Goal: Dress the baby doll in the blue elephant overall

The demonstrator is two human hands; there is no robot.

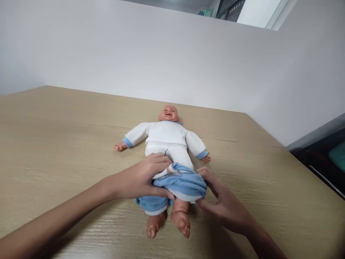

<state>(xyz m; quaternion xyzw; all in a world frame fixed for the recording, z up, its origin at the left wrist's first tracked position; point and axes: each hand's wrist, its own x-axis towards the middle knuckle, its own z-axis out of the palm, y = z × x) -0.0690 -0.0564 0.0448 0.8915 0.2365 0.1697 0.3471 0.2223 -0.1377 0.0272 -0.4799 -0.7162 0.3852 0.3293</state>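
A baby doll (167, 133) lies on its back on the table, its head away from me and its bare feet towards me. It wears a white top with blue cuffs and white leggings or a white cloth body. Blue pants with white trim (185, 183) are bunched around its lower legs. My left hand (151, 176) grips the bunched cloth from the left, thumb below and fingers above. From the right, my right hand (218, 198) pinches the edge of the same cloth around the leg. Both feet stick out below the cloth.
The wooden table (67, 151) reaches back to a pale wall (134, 54). A dark object with a greenish panel (334, 158) stands beyond the table's right edge. An opening high in the wall shows a dark grille.
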